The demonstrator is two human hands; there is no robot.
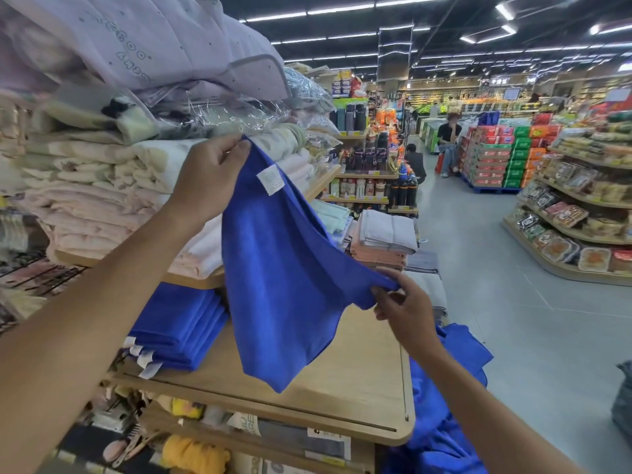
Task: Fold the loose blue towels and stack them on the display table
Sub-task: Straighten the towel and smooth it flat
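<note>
- The blue towel (280,268) is held up above the display table (359,381).
- Its corners are pinched by the left hand (208,179) and the right hand (403,309).
- Corners should be matched evenly for a neat fold.
- More folded towels (178,323) are stacked on the table.

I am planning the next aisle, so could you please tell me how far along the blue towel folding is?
Done: a folded blue stack sits on the display table. In hand: the left hand and right hand each pinch a corner of one open towel, held above the table. Left: folding it, plus the loose blue heap beside the table's right end.
</note>
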